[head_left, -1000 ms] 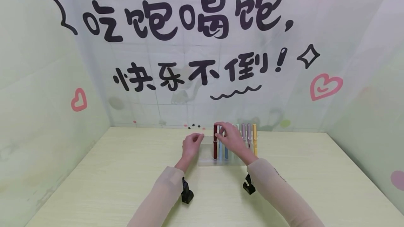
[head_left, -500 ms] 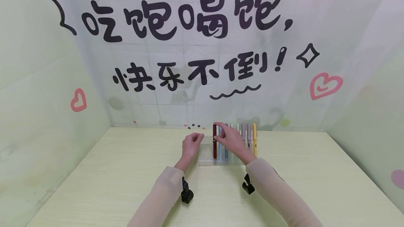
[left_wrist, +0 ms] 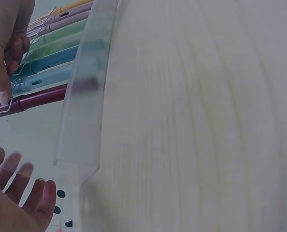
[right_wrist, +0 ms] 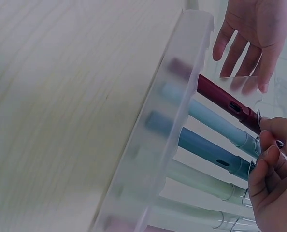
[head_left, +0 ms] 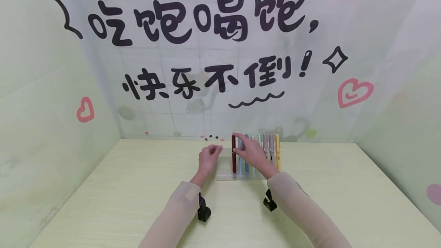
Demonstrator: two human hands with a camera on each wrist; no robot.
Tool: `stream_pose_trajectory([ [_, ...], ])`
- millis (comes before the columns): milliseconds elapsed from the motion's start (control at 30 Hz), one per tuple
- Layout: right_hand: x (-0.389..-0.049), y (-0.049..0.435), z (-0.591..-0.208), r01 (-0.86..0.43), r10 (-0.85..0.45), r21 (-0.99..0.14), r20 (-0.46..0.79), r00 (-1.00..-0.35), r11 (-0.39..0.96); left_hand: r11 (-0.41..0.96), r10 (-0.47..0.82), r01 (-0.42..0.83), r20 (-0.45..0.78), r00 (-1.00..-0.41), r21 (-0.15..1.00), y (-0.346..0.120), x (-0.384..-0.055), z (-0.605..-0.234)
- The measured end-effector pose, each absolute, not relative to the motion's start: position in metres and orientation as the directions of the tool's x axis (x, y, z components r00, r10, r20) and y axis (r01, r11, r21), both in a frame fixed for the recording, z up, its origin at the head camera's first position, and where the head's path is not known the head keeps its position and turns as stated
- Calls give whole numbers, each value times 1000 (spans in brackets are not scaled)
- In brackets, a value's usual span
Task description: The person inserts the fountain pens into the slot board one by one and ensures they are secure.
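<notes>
A dark red pen (head_left: 234,163) with a metal clip stands upright at the left end of a row in a clear pen stand (head_left: 225,178). My right hand (head_left: 253,152) holds this pen by its cap, thumb and finger at the clip in the right wrist view. My left hand (head_left: 208,159) pinches the stand's clear upper plate at its left end, fingers showing through it. To the right of the red pen come a light blue pen (right_wrist: 221,123) and a darker blue pen (right_wrist: 206,151). The lower pen ends sit behind the stand's frosted front lip (left_wrist: 88,96).
Farther right in the stand are pale green pens (right_wrist: 201,178), purple pens (head_left: 265,142) and a yellow pen (head_left: 278,152). The stand rests on a light wooden table (head_left: 138,186), close to the back wall (head_left: 179,125) printed with black lettering. Black wrist cameras (head_left: 204,210) hang below both sleeves.
My right thumb and finger have closed in a little on the red pen's cap. The pen, the stand and my left hand look the same.
</notes>
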State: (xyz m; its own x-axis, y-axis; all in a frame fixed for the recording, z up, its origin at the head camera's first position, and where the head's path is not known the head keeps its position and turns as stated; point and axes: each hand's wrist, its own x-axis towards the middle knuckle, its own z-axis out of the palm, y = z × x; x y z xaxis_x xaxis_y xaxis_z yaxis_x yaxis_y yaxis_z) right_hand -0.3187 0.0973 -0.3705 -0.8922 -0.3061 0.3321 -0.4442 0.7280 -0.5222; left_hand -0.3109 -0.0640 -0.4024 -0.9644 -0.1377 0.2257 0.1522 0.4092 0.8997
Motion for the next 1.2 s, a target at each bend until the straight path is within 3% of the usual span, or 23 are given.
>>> stream_pose_trajectory([
  [533,-311,107,-370,-510,-302,-541,429,-851,669,394,-126,150,215,-969,907,-66,-312,-406],
  [1200,-302,185,-368,-521,-196,-522,553,-810,675,390,-58,170,208,-976,905,-71,-310,-403],
])
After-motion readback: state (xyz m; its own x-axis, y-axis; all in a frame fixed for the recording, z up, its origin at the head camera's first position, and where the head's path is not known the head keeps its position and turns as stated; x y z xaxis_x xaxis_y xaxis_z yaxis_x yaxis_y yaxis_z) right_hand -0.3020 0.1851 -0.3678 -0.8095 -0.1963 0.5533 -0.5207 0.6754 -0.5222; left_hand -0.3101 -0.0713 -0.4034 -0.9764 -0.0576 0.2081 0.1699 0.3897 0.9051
